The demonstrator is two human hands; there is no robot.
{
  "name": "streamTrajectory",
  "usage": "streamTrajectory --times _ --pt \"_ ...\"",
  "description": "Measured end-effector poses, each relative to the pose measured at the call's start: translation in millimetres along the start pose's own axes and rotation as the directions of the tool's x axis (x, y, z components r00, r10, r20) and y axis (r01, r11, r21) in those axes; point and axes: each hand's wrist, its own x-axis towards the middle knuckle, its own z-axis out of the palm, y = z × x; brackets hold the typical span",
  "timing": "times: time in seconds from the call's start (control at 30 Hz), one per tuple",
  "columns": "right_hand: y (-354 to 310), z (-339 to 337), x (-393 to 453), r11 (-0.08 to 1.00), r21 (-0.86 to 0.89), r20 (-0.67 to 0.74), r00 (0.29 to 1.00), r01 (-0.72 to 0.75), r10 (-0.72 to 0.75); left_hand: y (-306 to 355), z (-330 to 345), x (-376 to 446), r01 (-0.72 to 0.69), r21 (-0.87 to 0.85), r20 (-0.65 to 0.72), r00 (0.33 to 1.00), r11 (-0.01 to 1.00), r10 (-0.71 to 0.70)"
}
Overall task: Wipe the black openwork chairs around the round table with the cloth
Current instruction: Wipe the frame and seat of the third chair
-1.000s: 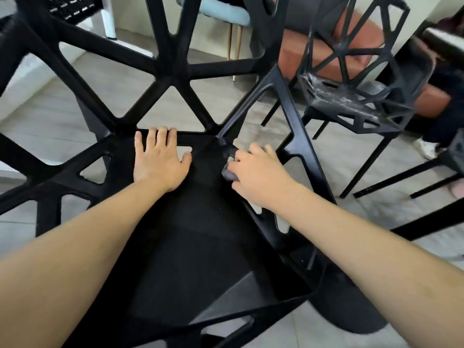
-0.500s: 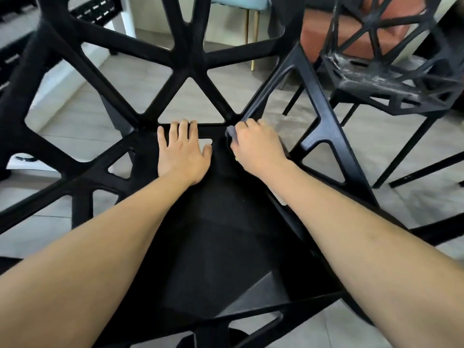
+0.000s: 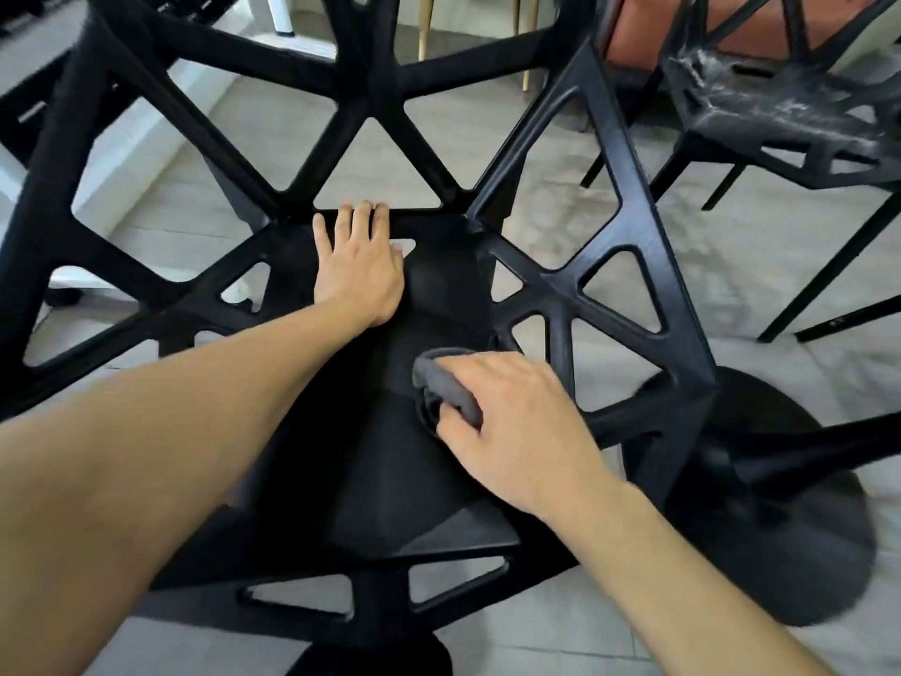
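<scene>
Right hand (image 3: 512,422) with gripped cloth (image 3: 446,385) now nearer on chair (image 3: 390,480); left hand (image 3: 358,268) flat

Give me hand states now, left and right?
Left hand: open, flat on the chair seat, holding nothing.
Right hand: closed on the grey cloth, pressing it onto the seat.

Around the edges: floor, seating and a table base

Grey tiled floor (image 3: 575,222) throughout; orange upholstered seat (image 3: 634,36) at one o'clock; gold chair legs (image 3: 423,31) at twelve; round black pedestal base (image 3: 804,505) at four.
</scene>
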Motion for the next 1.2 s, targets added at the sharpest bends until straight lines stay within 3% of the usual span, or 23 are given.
streamTrajectory --times 0.17,0.23,0.47,0.63,0.87,1.03,1.2 --pt "9.8 9.9 19.1 0.964 -0.253 -0.188 0.982 -0.085 0.037 -0.6 -9.2 -3.8 -0.027 -0.034 0.071 0.997 0.999 0.029" --pt "18.3 20.0 44.0 0.955 -0.272 -0.226 0.973 -0.114 0.052 0.1 -13.8 -28.0 -0.017 -0.046 0.103 0.994 0.999 0.022" --pt "23.0 18.0 71.3 0.975 -0.205 -0.155 0.986 -0.087 0.055 6.6 -49.2 -157.3 0.029 -0.074 0.229 0.973 0.997 -0.011" --pt "3.9 10.3 39.6 0.99 -0.105 -0.087 0.992 -0.097 0.087 10.4 -49.4 -163.0 0.025 -0.071 0.232 0.973 0.997 -0.008" --pt "-22.7 1.6 -39.0 0.999 0.027 -0.07 0.997 0.023 -0.021 8.6 -51.8 -159.2 0.036 -0.076 0.258 0.966 0.996 -0.015" --pt "27.7 -20.8 -17.7 0.986 -0.134 -0.205 0.976 -0.096 0.067 7.9 -52.4 -157.9 0.039 -0.084 0.294 0.956 0.996 -0.013" --pt "-4.5 4.2 -62.2 0.995 0.086 -0.336 0.938 -0.058 0.084 10.1 -54.2 -157.8 0.035 -0.082 0.298 0.954 0.996 -0.009"
